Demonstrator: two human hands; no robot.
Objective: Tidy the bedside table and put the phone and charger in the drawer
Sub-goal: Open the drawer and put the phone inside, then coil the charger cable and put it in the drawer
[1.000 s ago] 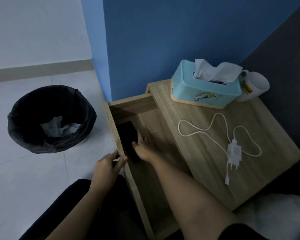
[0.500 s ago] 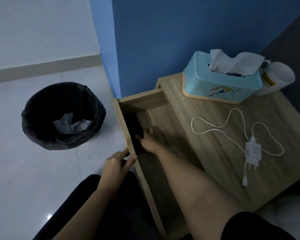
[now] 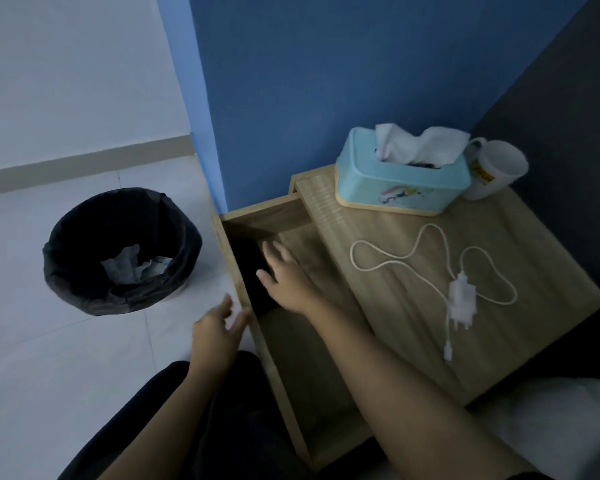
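The black phone lies flat in the pulled-out wooden drawer, against its left wall. My right hand hovers just to the right of the phone, fingers spread, holding nothing. My left hand is open beside the drawer's left rim, slightly off it. The white charger with its looped cable lies on the bedside table top, to the right of the drawer.
A light-blue tissue box and a white mug stand at the back of the table against the blue wall. A black-lined waste bin with crumpled paper sits on the tiled floor to the left. My dark-clothed legs are below.
My right hand has lifted off the phone and spread its fingers. My left hand has let go of the drawer's left rim and opened. The view shifted left.
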